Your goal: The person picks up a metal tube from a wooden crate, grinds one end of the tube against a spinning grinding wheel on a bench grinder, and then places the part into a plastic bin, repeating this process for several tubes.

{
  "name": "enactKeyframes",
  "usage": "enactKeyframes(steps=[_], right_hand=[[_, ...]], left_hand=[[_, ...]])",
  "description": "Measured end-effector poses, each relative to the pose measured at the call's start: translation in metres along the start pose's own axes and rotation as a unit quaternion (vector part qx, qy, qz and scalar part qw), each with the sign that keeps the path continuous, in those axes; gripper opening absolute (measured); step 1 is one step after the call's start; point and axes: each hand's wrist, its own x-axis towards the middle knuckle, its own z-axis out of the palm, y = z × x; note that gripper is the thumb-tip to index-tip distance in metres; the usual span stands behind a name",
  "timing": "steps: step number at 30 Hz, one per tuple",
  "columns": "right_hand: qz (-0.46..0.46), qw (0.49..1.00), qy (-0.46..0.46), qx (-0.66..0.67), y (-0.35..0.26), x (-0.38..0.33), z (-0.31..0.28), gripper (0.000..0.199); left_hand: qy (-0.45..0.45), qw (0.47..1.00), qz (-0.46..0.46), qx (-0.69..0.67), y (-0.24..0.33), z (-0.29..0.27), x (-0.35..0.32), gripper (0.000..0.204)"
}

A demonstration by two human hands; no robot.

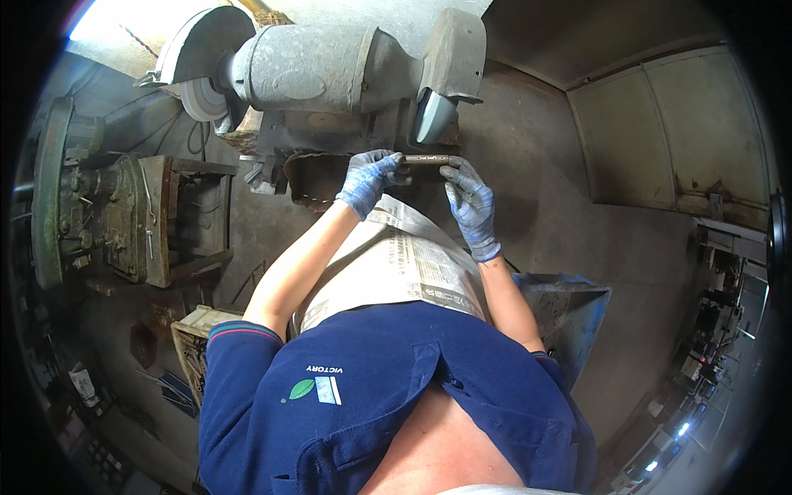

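Observation:
Between my two gloved hands I hold a short dark metal bar [426,160], lying nearly level, with a few small marks or holes along it. My left hand [371,177], in a blue and grey work glove, closes on its left end. The fingers of my right hand [472,202], gloved alike, pinch the right end. Just beyond the bar stands a grey bench grinder [305,70]. Its right grinding wheel [436,117] is right above the bar in the picture, apart from it. The left wheel [202,101] sits under a curved guard.
Newspaper [404,264] covers my lap. A rusty open box [318,177] is below the grinder. At the left stands a greenish machine [115,219]; a blue-edged metal bin [565,309] is at my right. Metal panels [668,124] line the far right.

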Motion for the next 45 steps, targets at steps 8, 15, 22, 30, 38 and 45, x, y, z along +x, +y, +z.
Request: enactKeyframes(steps=[8,15,22,30,38,45], right_hand=[[0.128,0.986,0.057,0.09,0.039,-0.002,0.003,0.015],[0.209,0.963,0.046,0.162,0.048,0.0,0.0,0.02],[0.203,0.955,0.078,0.2,0.041,0.006,0.026,0.017],[0.248,0.916,0.041,0.314,0.039,0.011,0.043,0.026],[0.171,0.896,0.031,0.407,0.033,0.004,0.044,0.027],[-0.032,0.999,-0.004,0.033,-0.016,-0.008,0.009,0.033]], left_hand=[[0.004,0.999,-0.036,-0.035,-0.01,0.003,0.022,0.012],[0.027,0.999,-0.039,-0.023,-0.011,0.011,0.036,0.013],[0.071,0.996,-0.043,0.015,0.003,-0.001,0.036,0.011],[0.1,0.994,-0.021,0.049,0.015,-0.017,0.037,0.01],[0.045,0.996,0.045,0.067,0.017,-0.025,0.022,0.008],[-0.031,0.996,0.066,0.043,0.025,-0.002,-0.024,0.018]])
